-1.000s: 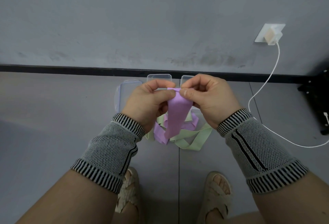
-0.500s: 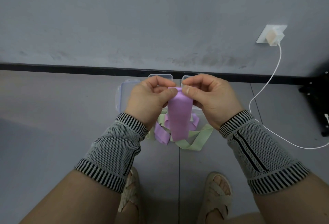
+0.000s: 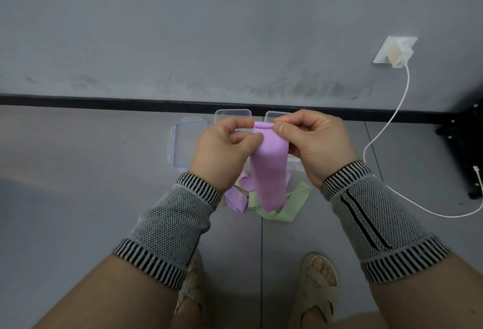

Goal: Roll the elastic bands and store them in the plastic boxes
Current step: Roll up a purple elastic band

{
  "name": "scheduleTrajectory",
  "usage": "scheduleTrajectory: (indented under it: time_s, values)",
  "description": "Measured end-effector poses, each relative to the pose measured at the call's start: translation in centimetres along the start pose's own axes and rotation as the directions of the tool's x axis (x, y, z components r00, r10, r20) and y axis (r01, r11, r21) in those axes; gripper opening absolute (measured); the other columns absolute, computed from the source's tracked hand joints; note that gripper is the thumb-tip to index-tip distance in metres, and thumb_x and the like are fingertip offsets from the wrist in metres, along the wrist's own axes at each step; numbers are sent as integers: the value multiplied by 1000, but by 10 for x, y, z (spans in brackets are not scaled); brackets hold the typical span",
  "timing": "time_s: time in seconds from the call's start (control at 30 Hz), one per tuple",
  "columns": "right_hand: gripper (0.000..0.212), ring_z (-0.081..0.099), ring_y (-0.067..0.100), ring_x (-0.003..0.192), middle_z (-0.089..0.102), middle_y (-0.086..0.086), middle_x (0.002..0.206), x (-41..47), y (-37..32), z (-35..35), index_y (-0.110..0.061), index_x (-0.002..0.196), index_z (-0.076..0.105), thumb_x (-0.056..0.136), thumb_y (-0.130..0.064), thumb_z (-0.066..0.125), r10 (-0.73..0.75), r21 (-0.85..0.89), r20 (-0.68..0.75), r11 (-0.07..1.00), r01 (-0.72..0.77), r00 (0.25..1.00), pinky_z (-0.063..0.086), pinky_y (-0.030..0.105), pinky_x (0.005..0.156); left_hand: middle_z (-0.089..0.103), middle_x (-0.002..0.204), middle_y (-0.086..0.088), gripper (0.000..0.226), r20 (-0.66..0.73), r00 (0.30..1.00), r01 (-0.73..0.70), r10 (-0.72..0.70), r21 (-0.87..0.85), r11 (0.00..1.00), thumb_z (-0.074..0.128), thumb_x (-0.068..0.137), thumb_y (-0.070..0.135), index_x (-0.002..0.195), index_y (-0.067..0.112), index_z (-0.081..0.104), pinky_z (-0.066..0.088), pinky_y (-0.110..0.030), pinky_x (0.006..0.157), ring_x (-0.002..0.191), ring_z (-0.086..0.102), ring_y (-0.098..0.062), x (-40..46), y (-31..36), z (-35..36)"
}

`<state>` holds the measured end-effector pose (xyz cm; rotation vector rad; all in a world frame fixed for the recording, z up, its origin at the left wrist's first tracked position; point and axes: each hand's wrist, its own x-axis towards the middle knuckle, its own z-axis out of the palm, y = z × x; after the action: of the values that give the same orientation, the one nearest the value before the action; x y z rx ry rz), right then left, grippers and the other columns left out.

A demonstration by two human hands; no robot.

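Both hands are holding the purple band at mid-frame: the left hand is pinching its upper left edge, the right hand is pinching the upper right corner. Compared with a second ago, a narrow fold is now showing along the band's top edge and the strip is hanging flatter, so rolling appears to be just starting. More purple and green bands are lying on the floor below the hands. The clear plastic boxes are sitting behind the hands near the wall, contents not visible.
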<state>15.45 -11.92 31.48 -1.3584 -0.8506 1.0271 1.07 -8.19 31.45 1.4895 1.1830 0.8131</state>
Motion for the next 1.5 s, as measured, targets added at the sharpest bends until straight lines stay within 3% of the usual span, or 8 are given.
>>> scheduleTrajectory:
  time_s: [0.27, 0.4, 0.57, 0.67, 0.8, 1.03, 1.27, 1.5]
  values:
    - [23, 65, 18, 73, 70, 3, 72, 2, 4, -2, -21, 67, 70, 78, 0, 70, -61, -98, -6, 993, 60, 998, 57, 42, 77, 62, 55, 10, 15, 1, 999, -32, 32, 39, 999, 60, 87, 8, 91, 21, 66, 41, -8, 52, 50, 51, 4, -1, 5, 0]
    - [24, 65, 19, 73, 70, 4, 71, 1, 3, 1, -18, 66, 69, 79, 1, 69, -21, -38, -8, 999, 21, 1000, 57, 40, 74, 57, 48, 11, 18, 35, 999, 17, -16, -30, 999, 51, 91, 4, 99, 14, 64, 40, -11, 51, 47, 50, 2, 0, 5, -2]
    - [19, 60, 24, 75, 67, 8, 75, 2, -3, 0, -12, 69, 67, 83, 1, 64, 79, 143, -47, 987, -72, 996, 52, 44, 78, 68, 78, 0, 17, 3, 998, 56, -57, -160, 986, 48, 92, 2, 101, 12, 59, 46, -26, 69, 71, 63, -9, -2, 3, 2]
    - [23, 59, 24, 77, 66, 7, 77, 3, -3, -2, -17, 65, 70, 84, -3, 65, 92, 148, -68, 986, -82, 993, 49, 43, 75, 68, 80, -2, 12, -34, 999, 21, -25, -113, 993, 58, 87, 4, 90, 15, 60, 51, -28, 72, 71, 61, -10, -3, 3, 6]
    - [22, 59, 22, 76, 66, 5, 76, 4, -2, -1, -17, 66, 69, 83, -4, 66, 92, 150, -93, 986, -77, 991, 50, 41, 74, 67, 78, 8, 17, -88, 995, -41, 36, -52, 998, 64, 82, 3, 82, 21, 64, 51, -16, 68, 70, 61, -1, -2, 3, 8]
    - [16, 60, 22, 75, 65, 9, 79, 4, -6, -3, -11, 73, 65, 86, -2, 62, 114, 225, -101, 970, -89, 988, 52, 30, 64, 71, 87, 7, 18, -132, 990, -60, 58, -7, 998, 65, 80, 2, 82, 20, 68, 52, -16, 74, 79, 65, 0, -2, 3, 9]
    - [16, 59, 20, 72, 65, 7, 75, 5, -5, -3, -12, 73, 67, 85, -1, 63, 115, 234, -112, 968, -86, 987, 51, 35, 69, 68, 79, 17, 22, -116, 989, -89, 92, 31, 996, 65, 82, 3, 81, 25, 70, 50, -9, 71, 72, 64, 6, -3, 4, 10]
    - [15, 60, 20, 73, 65, 7, 77, 4, -7, -2, -10, 75, 65, 86, 0, 61, 114, 250, -124, 965, -80, 986, 52, 33, 67, 67, 79, 16, 21, -122, 986, -115, 117, 24, 993, 65, 82, 2, 90, 21, 71, 46, -5, 69, 72, 63, 9, -3, 4, 13]
